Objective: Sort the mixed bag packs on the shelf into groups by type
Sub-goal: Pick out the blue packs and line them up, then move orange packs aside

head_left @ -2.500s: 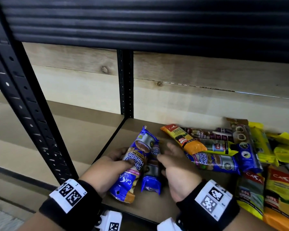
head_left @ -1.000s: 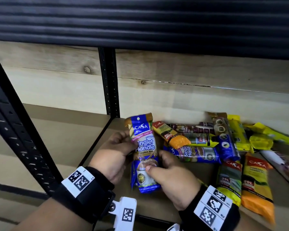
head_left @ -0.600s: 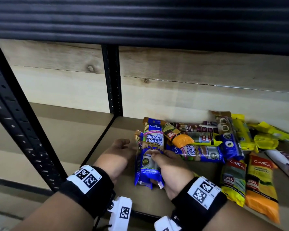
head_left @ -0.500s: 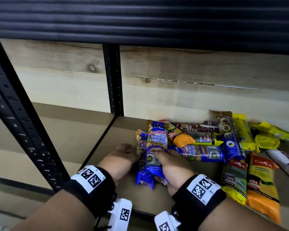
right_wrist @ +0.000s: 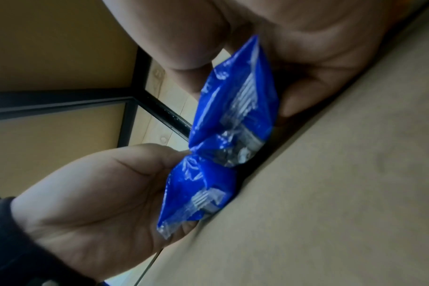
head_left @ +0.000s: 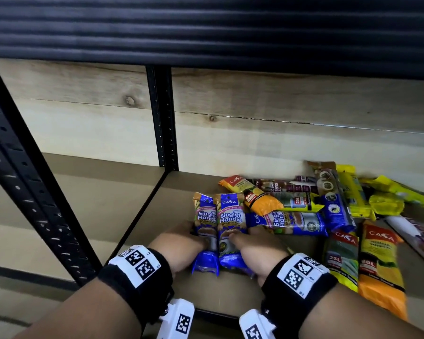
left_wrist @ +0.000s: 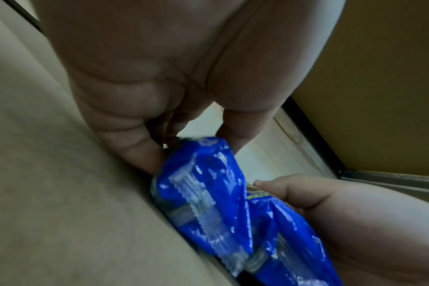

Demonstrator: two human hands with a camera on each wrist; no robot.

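The left hand (head_left: 179, 250) and right hand (head_left: 257, 250) covered the lower halves of two blue packs (head_left: 230, 221), so their fingers were mostly hidden. A white pack (head_left: 411, 231) ran off the right edge. Both wrist views were blurred.

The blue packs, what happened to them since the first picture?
The right hand lifted one blue Singlet Handle pack, turned it label-up and laid it beside the other blue pack, which the left hand holds. The third blue pack and the mixed pile stayed put.

glossy plastic blue packs (head_left: 231, 223); matt board shelf (head_left: 171, 206); knotty wood backing (head_left: 279, 133).
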